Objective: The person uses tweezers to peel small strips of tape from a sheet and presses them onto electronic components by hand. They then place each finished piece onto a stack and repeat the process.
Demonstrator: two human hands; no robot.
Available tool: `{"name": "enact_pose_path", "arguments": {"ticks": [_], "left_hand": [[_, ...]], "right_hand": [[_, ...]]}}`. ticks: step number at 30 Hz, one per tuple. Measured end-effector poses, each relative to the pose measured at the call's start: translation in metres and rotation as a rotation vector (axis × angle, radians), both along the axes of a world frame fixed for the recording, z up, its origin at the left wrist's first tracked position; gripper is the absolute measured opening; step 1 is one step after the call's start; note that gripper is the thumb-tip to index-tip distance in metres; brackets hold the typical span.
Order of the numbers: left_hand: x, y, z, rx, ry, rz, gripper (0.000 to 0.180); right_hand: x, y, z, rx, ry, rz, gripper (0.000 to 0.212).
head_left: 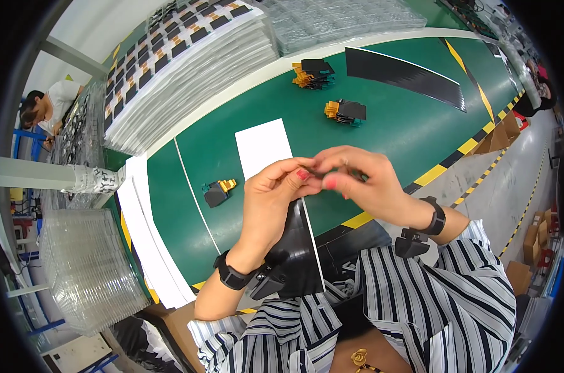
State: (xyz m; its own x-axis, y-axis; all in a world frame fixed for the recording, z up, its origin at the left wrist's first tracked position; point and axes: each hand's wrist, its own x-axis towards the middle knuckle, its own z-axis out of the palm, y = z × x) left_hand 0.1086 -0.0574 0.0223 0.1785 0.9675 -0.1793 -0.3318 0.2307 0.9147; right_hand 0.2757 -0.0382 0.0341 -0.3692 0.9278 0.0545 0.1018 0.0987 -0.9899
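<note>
Over the green table mat, my left hand (pixel 271 198) and my right hand (pixel 366 181) meet fingertip to fingertip. Both are closed, thumbs against the fingers. Something small and dark shows between them, mostly covered by the fingers, and I cannot make out its kind. The right fingers are slightly blurred. Below the left hand lies a glossy black strip (pixel 302 248) with a white edge, reaching toward my lap. A white sheet (pixel 263 146) lies just beyond the hands. To the left rests a small black part with an orange and a teal end (pixel 217 194).
Two piles of similar black-and-orange parts, one nearer (pixel 347 112) and one farther (pixel 313 74), lie beyond my hands. A long black strip (pixel 406 78) is at the far right. Stacked trays (pixel 195 68) stand at the far left; white sheets (pixel 154 236) line the left edge. A person (pixel 52 109) sits farther left.
</note>
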Motion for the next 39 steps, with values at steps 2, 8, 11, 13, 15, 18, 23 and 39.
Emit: {"name": "enact_pose_path", "arguments": {"ticks": [2, 8, 11, 13, 15, 18, 23, 39], "left_hand": [[0.0, 0.002, 0.0, -0.019, -0.09, 0.008, 0.02], [-0.004, 0.001, -0.001, -0.144, -0.302, -0.012, 0.027], [-0.002, 0.0, 0.006, -0.225, -0.446, -0.01, 0.03], [0.001, 0.0, 0.014, -0.324, -0.57, 0.003, 0.033], [0.003, -0.001, 0.011, -0.267, -0.47, 0.016, 0.034], [0.004, -0.003, 0.006, -0.152, -0.267, 0.043, 0.036], [0.005, 0.0, 0.004, -0.18, -0.168, 0.077, 0.033], [0.008, 0.004, 0.017, -0.2, -0.13, 0.022, 0.034]], "right_hand": [[-0.004, -0.004, -0.009, 0.427, -0.093, -0.042, 0.012], [-0.007, -0.001, -0.011, 0.924, -0.322, -0.114, 0.022], [-0.007, 0.003, -0.015, 1.033, -0.379, -0.209, 0.023], [-0.005, 0.007, -0.017, 1.053, -0.389, -0.223, 0.023], [-0.005, 0.009, -0.019, 1.094, -0.406, -0.249, 0.023], [-0.007, 0.005, -0.019, 1.117, -0.47, -0.223, 0.023], [-0.006, 0.001, -0.022, 1.142, -0.56, -0.203, 0.024], [0.056, 0.058, -0.019, 1.006, -0.711, -0.362, 0.024]]}}
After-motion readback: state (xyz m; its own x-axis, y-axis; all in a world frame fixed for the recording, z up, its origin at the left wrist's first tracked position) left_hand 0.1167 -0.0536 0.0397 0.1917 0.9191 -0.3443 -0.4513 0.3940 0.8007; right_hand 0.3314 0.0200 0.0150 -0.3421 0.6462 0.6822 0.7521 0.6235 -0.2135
